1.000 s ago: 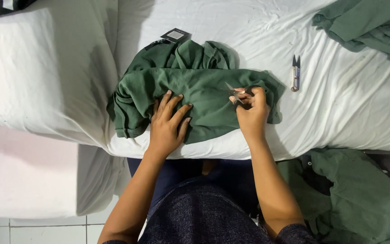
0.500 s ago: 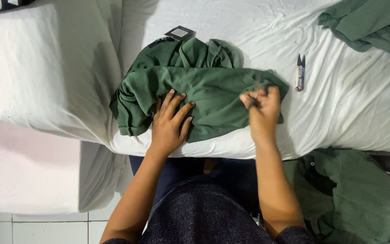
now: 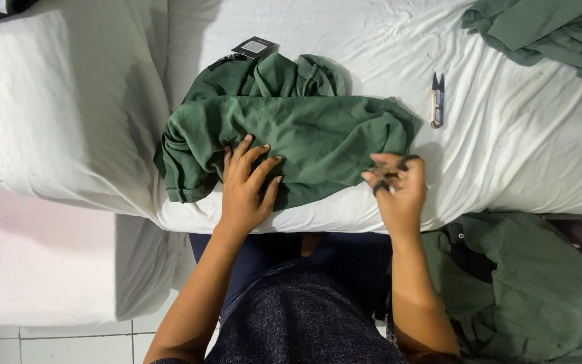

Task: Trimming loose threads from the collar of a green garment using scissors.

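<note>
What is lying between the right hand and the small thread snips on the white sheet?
Nothing visible: only bare white sheet separates the right hand from the thread snips. The green garment lies beside that path, under the left hand.

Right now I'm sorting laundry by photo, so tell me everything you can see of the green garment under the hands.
The green garment is a soft, knit-looking fabric, crumpled in a heap on the white sheet. The left hand presses flat on its lower part; the right hand is at its lower right edge. A dark tag lies at its top.
</note>
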